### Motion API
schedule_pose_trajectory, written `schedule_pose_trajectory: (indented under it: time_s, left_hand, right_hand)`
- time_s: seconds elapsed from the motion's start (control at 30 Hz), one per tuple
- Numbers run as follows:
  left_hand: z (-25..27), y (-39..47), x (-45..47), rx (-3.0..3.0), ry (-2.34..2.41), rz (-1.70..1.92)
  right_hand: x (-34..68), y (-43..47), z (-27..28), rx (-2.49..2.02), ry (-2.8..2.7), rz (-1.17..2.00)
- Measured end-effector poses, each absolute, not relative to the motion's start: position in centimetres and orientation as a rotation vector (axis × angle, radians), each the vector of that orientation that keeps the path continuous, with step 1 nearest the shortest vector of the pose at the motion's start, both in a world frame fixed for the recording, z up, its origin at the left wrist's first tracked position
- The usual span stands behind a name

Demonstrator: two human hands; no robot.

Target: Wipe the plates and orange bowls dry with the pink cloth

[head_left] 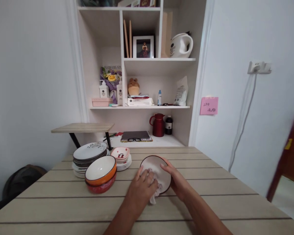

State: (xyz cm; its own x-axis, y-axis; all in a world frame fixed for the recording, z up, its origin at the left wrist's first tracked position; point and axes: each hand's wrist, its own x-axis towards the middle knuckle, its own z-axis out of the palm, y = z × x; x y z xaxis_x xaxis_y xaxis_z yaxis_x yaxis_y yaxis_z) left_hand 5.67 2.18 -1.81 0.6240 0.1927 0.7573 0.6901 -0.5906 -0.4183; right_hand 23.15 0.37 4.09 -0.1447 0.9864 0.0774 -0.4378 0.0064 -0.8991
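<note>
A white bowl [161,169] with a dark rim is tilted up with its inside facing me. My right hand [175,178] grips its right side, thumb over the rim and fingers behind. Inside the bowl, my left hand [143,184] presses a crumpled whitish cloth or tissue [155,196] against the surface, and part of it hangs over the near rim. To the left stand an orange bowl [100,170] and, beneath it, a red bowl [103,187]. Behind them is a stack of plates [89,151], the top one with a grey floral pattern.
Small square dishes [120,155] sit on a stack of small plates [124,164] behind the bowls. A raised wooden stand [83,128] is at the table's back left. Under the shelves [142,107] are a red jug [158,125], a dark bottle [169,125] and a laptop [135,135].
</note>
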Motion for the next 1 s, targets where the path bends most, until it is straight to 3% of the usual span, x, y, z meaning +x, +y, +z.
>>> schedule_pose_trajectory:
  time_s: [0.5,0.73,1.0]
  left_hand:
    - [-1.3,1.1,5.4,-1.876,-0.745,-1.011]
    - [-1.2,0.8,5.5,-2.049,-0.655,-0.965]
    - [-1.3,1.2,5.3,-2.19,-0.708,-0.862]
  right_hand:
    - [19.1,-0.7,2.7,-0.433,-0.853,1.536]
    - [18.3,-0.1,2.0,-0.573,-0.727,1.569]
    - [22.9,0.1,4.5,-0.711,-1.041,1.455]
